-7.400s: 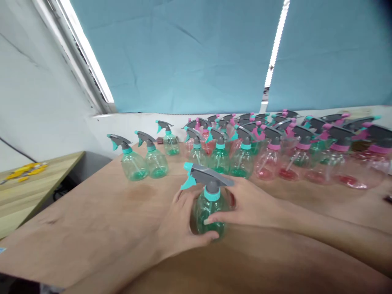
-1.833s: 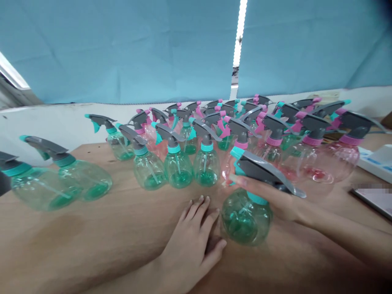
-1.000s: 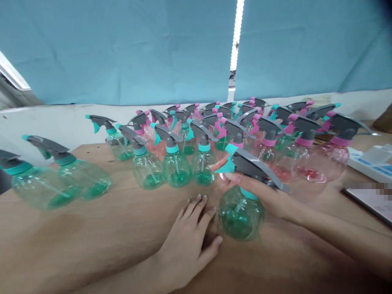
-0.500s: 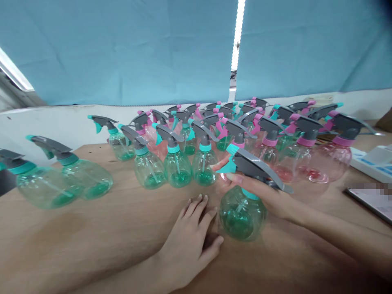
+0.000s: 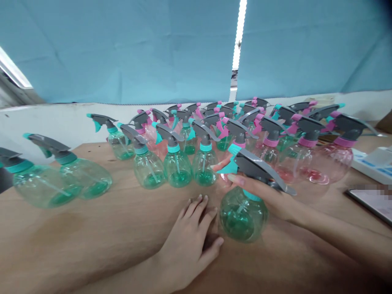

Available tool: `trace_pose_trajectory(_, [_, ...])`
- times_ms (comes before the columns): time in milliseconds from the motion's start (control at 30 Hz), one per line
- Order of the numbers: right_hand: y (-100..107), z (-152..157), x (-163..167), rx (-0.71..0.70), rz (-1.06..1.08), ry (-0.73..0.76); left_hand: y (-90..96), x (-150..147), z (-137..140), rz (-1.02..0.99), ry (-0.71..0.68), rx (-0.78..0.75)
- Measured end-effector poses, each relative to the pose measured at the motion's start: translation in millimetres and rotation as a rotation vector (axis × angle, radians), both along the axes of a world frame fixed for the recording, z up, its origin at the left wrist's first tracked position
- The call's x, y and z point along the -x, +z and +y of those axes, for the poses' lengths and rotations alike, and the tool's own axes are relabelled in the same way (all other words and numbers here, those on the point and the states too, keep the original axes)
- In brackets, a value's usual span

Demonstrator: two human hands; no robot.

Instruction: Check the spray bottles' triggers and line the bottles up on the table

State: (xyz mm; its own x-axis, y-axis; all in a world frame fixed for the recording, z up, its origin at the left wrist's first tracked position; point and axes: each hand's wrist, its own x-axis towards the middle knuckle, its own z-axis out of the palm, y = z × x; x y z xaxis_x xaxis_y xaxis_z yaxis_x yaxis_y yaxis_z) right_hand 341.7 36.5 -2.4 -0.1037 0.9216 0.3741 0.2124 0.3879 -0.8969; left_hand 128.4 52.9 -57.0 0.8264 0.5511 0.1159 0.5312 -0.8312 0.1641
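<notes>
My right hand (image 5: 266, 194) is closed around the neck of a green spray bottle (image 5: 241, 218), under its grey head and teal trigger. That bottle stands upright, or nearly so, close in front of me; its clear green body shows a darker green bottom. Some fingers of this hand are hidden behind the bottle's head. My left hand (image 5: 192, 241) lies palm down on the wooden table (image 5: 122, 228), fingers stretched out, just left of the bottle and holding nothing. Beyond it stand several green spray bottles (image 5: 179, 167) with teal collars.
Several pink spray bottles (image 5: 332, 157) crowd the back right, mixed with green ones. Two more green spray bottles (image 5: 88, 177) stand at the left. A phone-like dark-edged slab (image 5: 372, 204) and a white-and-blue box (image 5: 372, 163) lie at the right. A blue curtain (image 5: 137, 49) hangs behind.
Almost nothing differs. The view has shifted very slightly; both hands and the held spray bottle keep their places.
</notes>
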Motion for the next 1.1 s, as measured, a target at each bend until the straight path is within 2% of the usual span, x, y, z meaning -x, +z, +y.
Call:
trace_pose_trajectory(700, [3.7, -1.5, -1.0, 0.049, -0.007, 0.005, -1.8, 0.3, 1.7, -0.017, -0.014, -0.016])
trace_pose_trajectory(1000, [-0.8, -1.6, -5.7, 0.09, -0.022, 0.13, -2.1, -0.2, 1.7, -0.021, -0.008, -0.018])
trace_pose_trajectory(1100, [3.3, -1.3, -6.2, 0.074, -0.017, 0.146, -1.9, -0.1, 1.5, 0.009, -0.003, -0.005])
